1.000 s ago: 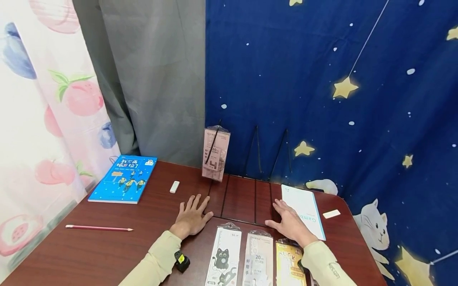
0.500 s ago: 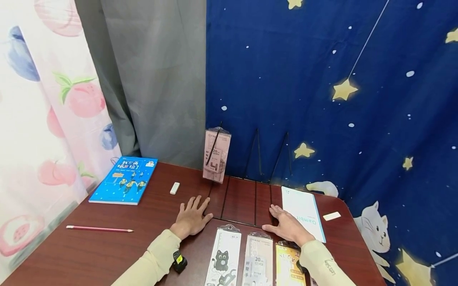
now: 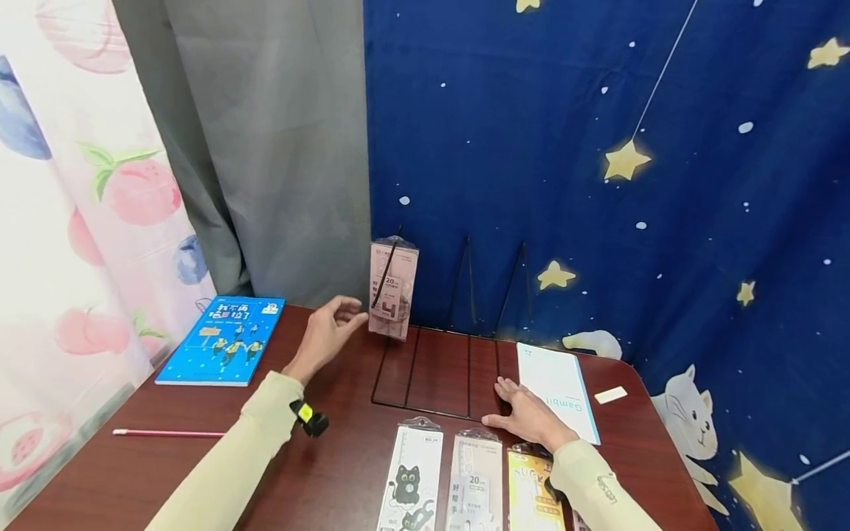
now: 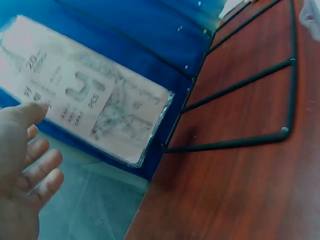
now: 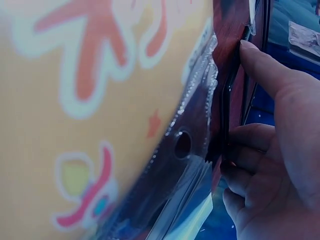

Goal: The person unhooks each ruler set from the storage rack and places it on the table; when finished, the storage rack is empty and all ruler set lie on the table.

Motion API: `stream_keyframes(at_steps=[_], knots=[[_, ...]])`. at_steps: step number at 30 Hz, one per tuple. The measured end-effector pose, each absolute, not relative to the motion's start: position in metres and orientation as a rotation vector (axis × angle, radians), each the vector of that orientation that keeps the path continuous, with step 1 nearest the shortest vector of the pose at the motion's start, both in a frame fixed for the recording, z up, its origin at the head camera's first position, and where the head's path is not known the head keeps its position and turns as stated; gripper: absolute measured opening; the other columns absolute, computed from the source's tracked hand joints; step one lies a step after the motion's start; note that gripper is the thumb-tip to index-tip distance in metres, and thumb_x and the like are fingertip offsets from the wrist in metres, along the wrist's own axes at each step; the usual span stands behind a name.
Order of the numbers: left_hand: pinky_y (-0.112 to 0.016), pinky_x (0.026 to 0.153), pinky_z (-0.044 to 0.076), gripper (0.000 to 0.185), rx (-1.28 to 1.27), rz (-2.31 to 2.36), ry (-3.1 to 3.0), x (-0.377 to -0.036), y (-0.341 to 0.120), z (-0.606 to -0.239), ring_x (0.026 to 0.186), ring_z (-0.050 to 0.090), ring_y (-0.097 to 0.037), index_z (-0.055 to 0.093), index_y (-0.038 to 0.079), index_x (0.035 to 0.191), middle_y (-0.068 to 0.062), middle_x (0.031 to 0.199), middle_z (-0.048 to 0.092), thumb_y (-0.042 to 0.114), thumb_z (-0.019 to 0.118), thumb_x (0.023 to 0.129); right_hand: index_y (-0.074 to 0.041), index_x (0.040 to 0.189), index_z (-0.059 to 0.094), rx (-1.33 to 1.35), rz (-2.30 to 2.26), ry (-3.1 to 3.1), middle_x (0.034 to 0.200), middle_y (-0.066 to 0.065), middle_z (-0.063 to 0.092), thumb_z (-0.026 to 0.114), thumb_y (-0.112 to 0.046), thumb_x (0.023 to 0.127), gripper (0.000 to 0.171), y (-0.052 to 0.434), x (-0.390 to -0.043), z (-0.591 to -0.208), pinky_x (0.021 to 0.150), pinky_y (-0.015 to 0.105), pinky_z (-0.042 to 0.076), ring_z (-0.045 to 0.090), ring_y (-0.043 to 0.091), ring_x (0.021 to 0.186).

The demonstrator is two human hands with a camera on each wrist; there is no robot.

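Head view: the left hand (image 3: 328, 333), fingers loosely curled and holding nothing, hovers just beside the pink ruler packet (image 3: 393, 288) leaning in the wire rack (image 3: 434, 369) at the tabletop's (image 3: 199, 472) back edge. The right hand (image 3: 527, 417) lies flat on the tabletop.

Left wrist view: the packet (image 4: 90, 112) looks light, flat and slick in its plastic sleeve; pinching its long edges would likely hold best.

Right wrist view: the right hand's fingers (image 5: 260, 67) lie straight beside a yellow packet (image 5: 100, 100).

A blue book (image 3: 220, 341) lies at the desk's (image 3: 166, 472) far left, with a pink pencil (image 3: 167, 434) nearer the front edge. A small white eraser (image 3: 610, 394) sits near the right edge, before star-patterned curtains (image 3: 598, 147).
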State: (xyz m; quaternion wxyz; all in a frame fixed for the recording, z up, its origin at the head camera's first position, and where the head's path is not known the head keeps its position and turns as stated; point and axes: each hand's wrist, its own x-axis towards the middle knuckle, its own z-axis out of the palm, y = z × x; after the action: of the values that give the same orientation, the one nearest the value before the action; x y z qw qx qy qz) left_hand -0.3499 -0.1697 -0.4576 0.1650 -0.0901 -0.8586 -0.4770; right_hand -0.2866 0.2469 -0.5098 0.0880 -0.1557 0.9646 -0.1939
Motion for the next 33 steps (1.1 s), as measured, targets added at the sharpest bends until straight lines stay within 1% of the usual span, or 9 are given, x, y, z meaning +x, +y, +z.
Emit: stream_keyframes(at_steps=[6, 8, 11, 15, 19, 22, 24, 26, 33], knots=[[-0.05, 0.1, 0.057, 0.049, -0.242, -1.585, -2.362, -0.378, -0.172, -0.447, 0.117, 0.07, -0.03, 0.065, 0.011, 0.133, -0.014, 0.129, 0.07, 0.043, 0.073, 0.096, 0.002, 0.153, 0.047, -0.458, -0.596, 2.853, 0.164, 0.02, 0.039, 0.078, -0.051, 0.089, 0.088, 0.243, -0.285, -0.509, 0.128, 0.056, 0.023, 0.029, 0.038, 0.157], [-0.05, 0.101, 0.056, 0.048, -0.229, -1.647, -2.339, -0.382, -0.171, -0.447, 0.12, 0.069, -0.029, 0.066, 0.014, 0.131, -0.011, 0.128, 0.07, 0.046, 0.073, 0.095, 0.001, 0.153, 0.047, -0.454, -0.595, 2.854, 0.165, 0.02, 0.039, 0.078, -0.051, 0.089, 0.089, 0.242, -0.285, -0.509, 0.127, 0.056, 0.024, 0.029, 0.038, 0.157], [-0.049, 0.099, 0.055, 0.046, -0.227, -1.686, -2.317, -0.386, -0.168, -0.447, 0.12, 0.068, -0.031, 0.067, 0.013, 0.13, -0.013, 0.127, 0.07, 0.043, 0.073, 0.096, 0.001, 0.153, 0.047, -0.445, -0.605, 2.861, 0.165, 0.02, 0.039, 0.078, -0.051, 0.089, 0.089, 0.242, -0.284, -0.509, 0.126, 0.058, 0.026, 0.03, 0.039, 0.157], [-0.034, 0.09, 0.057, 0.038, -0.22, -1.666, -2.294, -0.388, -0.161, -0.449, 0.112, 0.071, -0.03, 0.068, 0.007, 0.124, -0.017, 0.122, 0.072, 0.035, 0.072, 0.099, 0.001, 0.154, 0.047, -0.43, -0.612, 2.87, 0.165, 0.02, 0.038, 0.079, -0.05, 0.089, 0.089, 0.242, -0.284, -0.508, 0.127, 0.057, 0.024, 0.03, 0.038, 0.157], [-0.019, 0.08, 0.054, 0.03, -0.21, -1.654, -2.234, -0.39, -0.156, -0.45, 0.096, 0.072, -0.015, 0.072, 0.005, 0.114, -0.018, 0.113, 0.074, 0.03, 0.074, 0.098, 0.001, 0.154, 0.047, -0.425, -0.607, 2.876, 0.165, 0.02, 0.039, 0.079, -0.049, 0.089, 0.088, 0.243, -0.284, -0.506, 0.127, 0.058, 0.024, 0.029, 0.04, 0.157], [-0.016, 0.077, 0.054, 0.027, -0.219, -1.651, -2.192, -0.39, -0.154, -0.452, 0.089, 0.069, -0.002, 0.073, 0.006, 0.109, -0.017, 0.109, 0.075, 0.03, 0.077, 0.096, 0.0, 0.154, 0.047, -0.407, -0.606, 2.876, 0.165, 0.019, 0.038, 0.079, -0.049, 0.089, 0.088, 0.244, -0.283, -0.507, 0.125, 0.06, 0.028, 0.028, 0.044, 0.157], [-0.016, 0.077, 0.054, 0.028, -0.23, -1.651, -2.174, -0.389, -0.154, -0.453, 0.087, 0.069, 0.002, 0.074, 0.007, 0.107, -0.016, 0.107, 0.076, 0.032, 0.078, 0.094, -0.002, 0.155, 0.046, -0.389, -0.606, 2.877, 0.166, 0.018, 0.037, 0.079, -0.049, 0.089, 0.088, 0.245, -0.282, -0.507, 0.123, 0.06, 0.03, 0.026, 0.046, 0.157], [-0.018, 0.076, 0.055, 0.028, -0.236, -1.662, -2.158, -0.386, -0.156, -0.454, 0.087, 0.07, 0.0, 0.075, 0.009, 0.106, -0.015, 0.105, 0.077, 0.034, 0.079, 0.093, -0.002, 0.155, 0.046, -0.381, -0.609, 2.876, 0.166, 0.018, 0.037, 0.079, -0.05, 0.088, 0.088, 0.245, -0.282, -0.507, 0.124, 0.06, 0.029, 0.026, 0.046, 0.157], [-0.02, 0.078, 0.059, 0.03, -0.256, -1.72, -2.133, -0.369, -0.164, -0.455, 0.091, 0.076, -0.016, 0.076, 0.011, 0.104, -0.005, 0.097, 0.078, 0.039, 0.08, 0.092, -0.001, 0.155, 0.046, -0.396, -0.605, 2.881, 0.166, 0.019, 0.037, 0.079, -0.051, 0.089, 0.089, 0.246, -0.284, -0.508, 0.124, 0.061, 0.029, 0.026, 0.047, 0.156]])
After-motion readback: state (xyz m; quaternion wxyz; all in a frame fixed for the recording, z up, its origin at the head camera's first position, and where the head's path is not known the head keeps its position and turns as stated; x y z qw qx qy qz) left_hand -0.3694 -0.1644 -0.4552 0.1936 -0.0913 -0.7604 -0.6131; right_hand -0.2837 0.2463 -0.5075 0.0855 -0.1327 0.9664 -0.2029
